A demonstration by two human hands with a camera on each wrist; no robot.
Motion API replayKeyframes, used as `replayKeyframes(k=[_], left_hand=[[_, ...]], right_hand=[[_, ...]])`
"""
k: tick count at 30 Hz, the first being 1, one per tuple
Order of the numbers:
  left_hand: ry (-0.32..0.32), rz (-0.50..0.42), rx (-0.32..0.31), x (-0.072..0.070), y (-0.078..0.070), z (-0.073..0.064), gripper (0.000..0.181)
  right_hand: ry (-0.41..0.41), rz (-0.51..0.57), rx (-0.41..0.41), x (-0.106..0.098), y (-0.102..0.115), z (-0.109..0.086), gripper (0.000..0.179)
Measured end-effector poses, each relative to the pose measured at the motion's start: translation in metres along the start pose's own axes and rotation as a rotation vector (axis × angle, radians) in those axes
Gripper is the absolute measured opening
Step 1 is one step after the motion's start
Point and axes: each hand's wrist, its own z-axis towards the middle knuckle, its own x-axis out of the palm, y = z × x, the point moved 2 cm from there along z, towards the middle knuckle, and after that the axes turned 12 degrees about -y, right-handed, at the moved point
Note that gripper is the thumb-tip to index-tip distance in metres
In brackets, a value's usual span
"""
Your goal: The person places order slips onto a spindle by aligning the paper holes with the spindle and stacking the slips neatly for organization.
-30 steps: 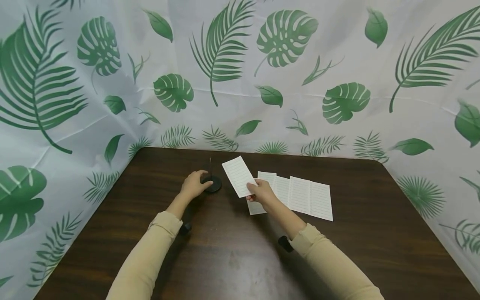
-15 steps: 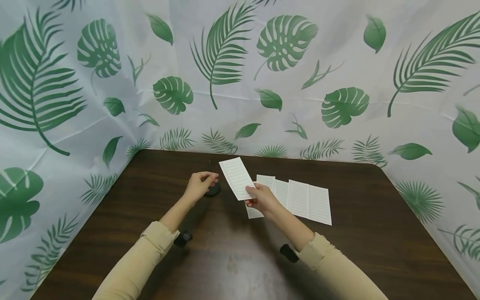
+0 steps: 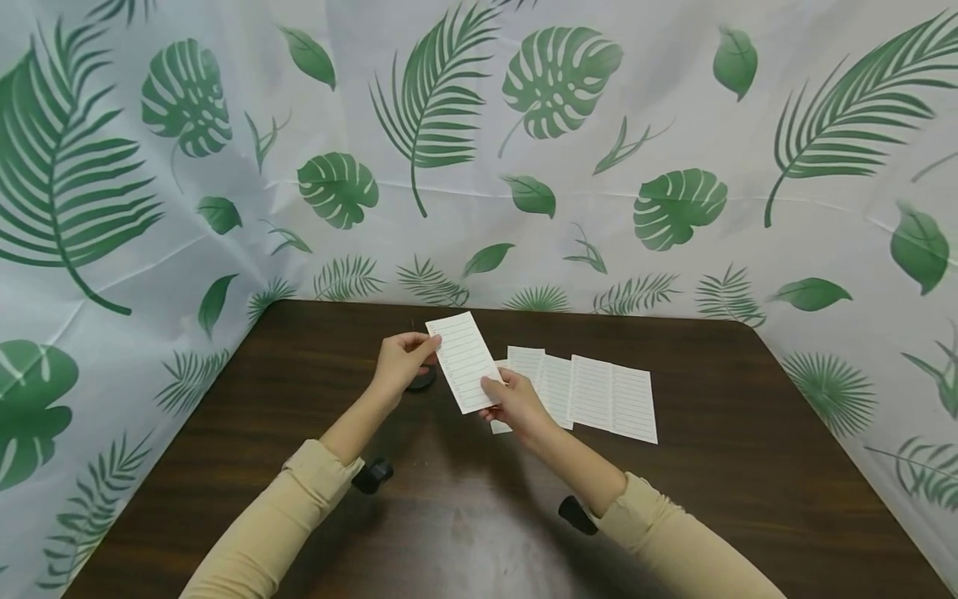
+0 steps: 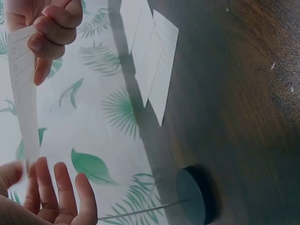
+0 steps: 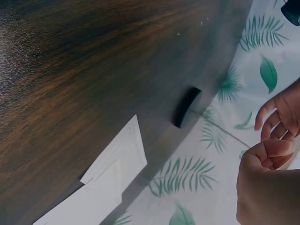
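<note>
A white ruled paper slip point(image 3: 466, 359) with small checkboxes down one edge is held up over the table between both hands. My right hand point(image 3: 520, 408) pinches its near right corner, thumb on top. At the far left corner my left hand point(image 3: 398, 366) has its thumb on the slip, fingers behind; in the left wrist view the slip's end runs between that thumb and the extended fingers point(image 4: 63, 183). Behind the left hand stands a paper spike, its round black base point(image 4: 193, 194) carrying a thin upright metal rod point(image 4: 140, 212). In the head view the left hand partly hides it.
Several more ruled white slips point(image 3: 632, 403) lie side by side, partly overlapping, on the dark wooden table point(image 3: 718, 466), right of the hands. A leaf-patterned white cloth point(image 3: 464, 183) hangs behind the table and along its sides. Black wrist devices point(image 3: 372, 476) sit under both sleeves.
My left hand has left the spike's base, moved right and taken hold of the slip's far left corner. The right hand has kept its grip and shifted the slip slightly left.
</note>
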Motion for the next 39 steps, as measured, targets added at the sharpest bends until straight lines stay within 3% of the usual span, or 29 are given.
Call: replayKeyframes(k=[6, 15, 23, 28, 39], left_hand=[[-0.026, 0.037, 0.04, -0.005, -0.004, 0.002, 0.022], [-0.029, 0.048, 0.001, -0.014, -0.009, 0.013, 0.03], [-0.046, 0.052, 0.018, -0.019, -0.015, 0.019, 0.029], [-0.112, 0.055, 0.033, -0.019, -0.017, 0.026, 0.026], [-0.224, 0.002, 0.004, -0.016, -0.01, 0.039, 0.026]], right_hand=[[0.018, -0.055, -0.045, 0.001, -0.002, -0.006, 0.02], [0.031, -0.178, -0.135, 0.001, 0.001, -0.005, 0.014], [0.055, -0.15, -0.135, 0.013, 0.008, 0.001, 0.015], [0.046, -0.13, -0.122, 0.023, 0.011, 0.005, 0.016], [0.003, -0.085, -0.085, 0.039, 0.007, 0.017, 0.016]])
